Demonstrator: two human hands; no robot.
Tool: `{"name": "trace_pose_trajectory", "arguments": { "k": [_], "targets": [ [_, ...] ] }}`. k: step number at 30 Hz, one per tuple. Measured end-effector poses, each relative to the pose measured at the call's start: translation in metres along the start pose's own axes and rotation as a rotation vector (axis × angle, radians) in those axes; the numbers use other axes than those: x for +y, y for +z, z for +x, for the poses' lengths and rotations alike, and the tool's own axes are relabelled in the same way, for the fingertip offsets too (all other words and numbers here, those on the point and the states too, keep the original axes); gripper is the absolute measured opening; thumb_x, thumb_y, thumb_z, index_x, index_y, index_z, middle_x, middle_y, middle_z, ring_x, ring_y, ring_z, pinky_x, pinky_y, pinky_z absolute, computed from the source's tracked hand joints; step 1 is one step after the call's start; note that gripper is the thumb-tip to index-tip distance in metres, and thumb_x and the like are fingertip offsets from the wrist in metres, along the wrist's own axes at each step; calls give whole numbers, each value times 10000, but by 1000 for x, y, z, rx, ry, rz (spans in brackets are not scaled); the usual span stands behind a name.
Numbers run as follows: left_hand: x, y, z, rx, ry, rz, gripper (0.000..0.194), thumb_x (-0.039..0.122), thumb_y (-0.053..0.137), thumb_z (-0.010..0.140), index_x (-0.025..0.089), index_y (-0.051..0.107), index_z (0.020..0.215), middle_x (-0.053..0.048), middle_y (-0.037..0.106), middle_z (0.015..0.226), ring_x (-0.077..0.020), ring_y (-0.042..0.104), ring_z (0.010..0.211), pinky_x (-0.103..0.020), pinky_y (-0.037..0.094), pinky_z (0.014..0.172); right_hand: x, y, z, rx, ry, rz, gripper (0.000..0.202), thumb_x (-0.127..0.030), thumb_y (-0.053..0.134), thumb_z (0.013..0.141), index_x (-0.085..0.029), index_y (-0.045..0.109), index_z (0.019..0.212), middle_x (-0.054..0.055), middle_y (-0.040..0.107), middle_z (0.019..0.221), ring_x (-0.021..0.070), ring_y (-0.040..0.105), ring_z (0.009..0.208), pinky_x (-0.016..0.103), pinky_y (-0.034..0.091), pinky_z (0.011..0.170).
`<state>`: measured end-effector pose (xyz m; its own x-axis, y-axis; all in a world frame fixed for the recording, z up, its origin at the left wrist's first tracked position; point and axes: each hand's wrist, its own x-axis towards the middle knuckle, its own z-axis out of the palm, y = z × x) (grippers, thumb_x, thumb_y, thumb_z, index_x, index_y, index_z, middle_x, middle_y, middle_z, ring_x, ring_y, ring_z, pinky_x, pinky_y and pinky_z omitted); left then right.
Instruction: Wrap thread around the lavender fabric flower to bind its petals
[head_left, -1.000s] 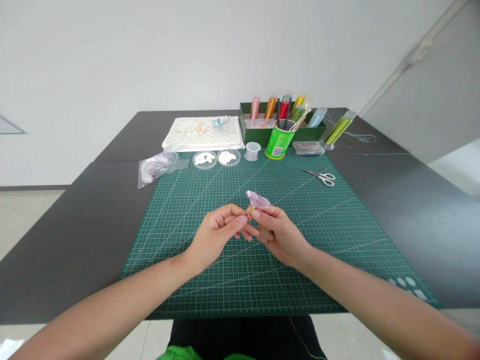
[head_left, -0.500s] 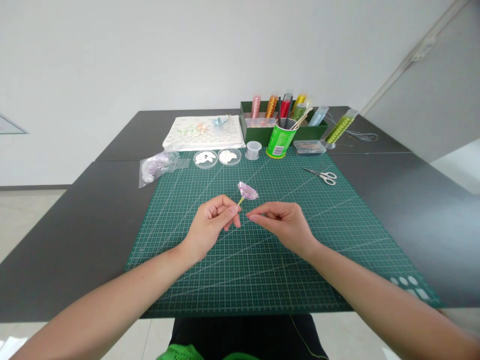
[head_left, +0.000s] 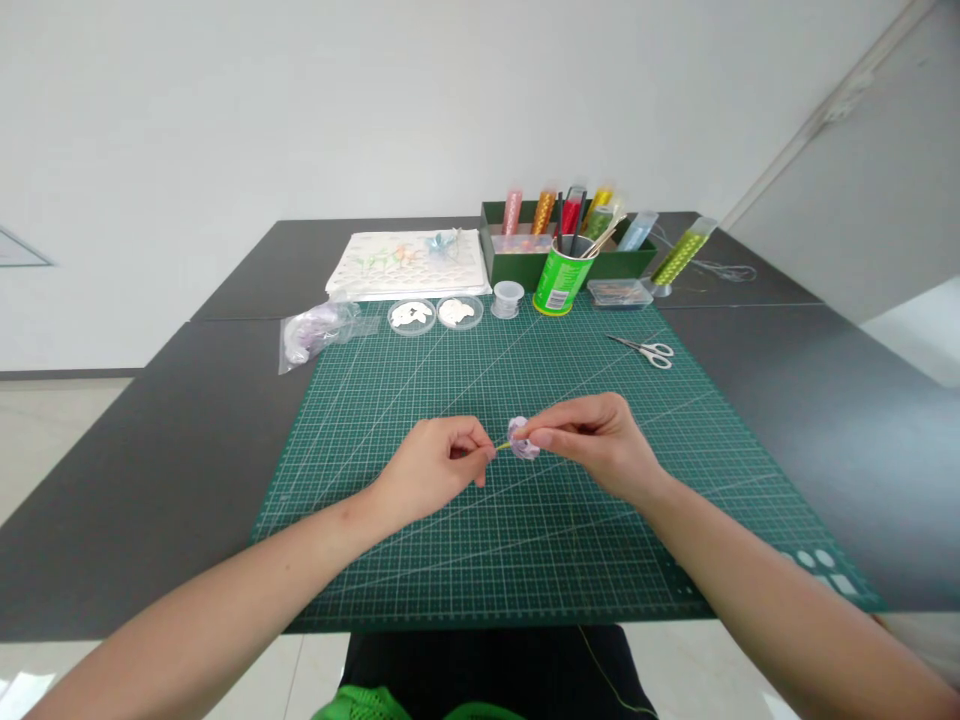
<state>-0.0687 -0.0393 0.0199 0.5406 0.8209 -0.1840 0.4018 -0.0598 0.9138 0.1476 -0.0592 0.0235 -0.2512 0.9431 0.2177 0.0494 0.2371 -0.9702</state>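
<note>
Between the thumb and fingers of my left hand [head_left: 431, 468] is the thin yellow-green stem of a pale purple artificial flower [head_left: 523, 440]. The flower is tilted, its head pointing right toward my other hand. My right hand [head_left: 596, 437] is closed in a pinch at the flower's head, partly covering the petals. A fine yellow-green thread [head_left: 600, 667] hangs over the table's front edge into my lap and runs faintly up toward my right hand; its end at the fingertips is too fine to see.
Both hands are above a green cutting mat [head_left: 465, 570]. Scissors [head_left: 649, 350] lie at the right. Behind stand a green can [head_left: 559, 283], stacked lids [head_left: 508, 298], dishes of white pieces [head_left: 411, 316], a purple-filled bag [head_left: 311, 332], white sheets [head_left: 409, 265] and a box [head_left: 517, 268] of thread spools.
The flower has tipped from upright to pointing right and come lower. My right hand has moved from beside the stem up to the petals, and my left wrist has turned.
</note>
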Motion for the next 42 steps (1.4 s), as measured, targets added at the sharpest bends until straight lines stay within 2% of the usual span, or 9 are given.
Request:
{"name": "trace_pose_trajectory", "arguments": {
  "k": [5,9,15,19,22,26,30,37,42],
  "targets": [
    [3,4,-6,-181,11,-35,146,204,613,876,180,637,734,37,689,585,-85,512,472,-195,362,483,1,-2,6,-26,18,-123,168,-335,730,896,-261,857,978,62,835,938,197,766,792,281,597,673],
    [5,3,-9,-216,48,-53,165,254,609,896,177,635,753,21,697,598,-90,505,472,-200,351,473,6,-5,11,-60,66,-187,214,-335,681,924,-275,837,1057,46,820,1090,237,778,1025,358,622,915],
    [7,2,-11,-207,87,-101,164,267,609,896,176,626,760,16,690,597,-90,500,468,-201,351,470,18,-8,16,-117,128,-232,261,-375,672,914,-248,831,1077,55,813,1119,253,762,1078,387,588,977],
    [9,1,-12,-149,126,-125,165,262,606,894,177,608,753,15,681,586,-92,518,477,-197,370,486,28,-10,18,-194,177,-246,302,-394,668,901,-207,831,1073,74,821,1079,257,757,1024,381,571,916],
    [7,-1,-11,-55,184,-102,173,275,597,902,179,606,759,14,682,583,-85,493,464,-191,351,476,33,-12,17,-265,211,-277,306,-404,665,898,-185,837,1026,63,818,935,224,728,829,335,539,747],
    [2,-4,-8,116,235,-54,166,277,591,911,174,633,788,18,683,582,-71,435,437,-180,315,451,33,-16,15,-369,269,-382,370,-482,662,913,-158,842,911,-12,618,561,109,444,503,259,322,520],
    [-1,-7,-4,249,244,-20,181,284,598,916,178,625,772,19,694,588,-68,424,428,-181,317,450,24,-22,16,-483,288,-380,374,-469,675,914,-172,839,1070,-20,580,569,90,326,503,254,234,492],
    [-3,-11,1,316,217,38,179,287,599,914,186,630,769,34,700,588,-74,435,423,-186,323,451,8,-28,15,-687,291,-173,388,-466,694,920,-138,835,1070,-43,488,534,72,281,489,242,203,462],
    [-3,-10,-1,309,212,181,179,260,596,930,191,643,772,45,717,608,-80,488,441,-201,349,483,5,-27,12,-646,226,15,331,-457,739,895,-163,848,1002,-41,516,515,74,309,487,249,227,468]
  ]
}}
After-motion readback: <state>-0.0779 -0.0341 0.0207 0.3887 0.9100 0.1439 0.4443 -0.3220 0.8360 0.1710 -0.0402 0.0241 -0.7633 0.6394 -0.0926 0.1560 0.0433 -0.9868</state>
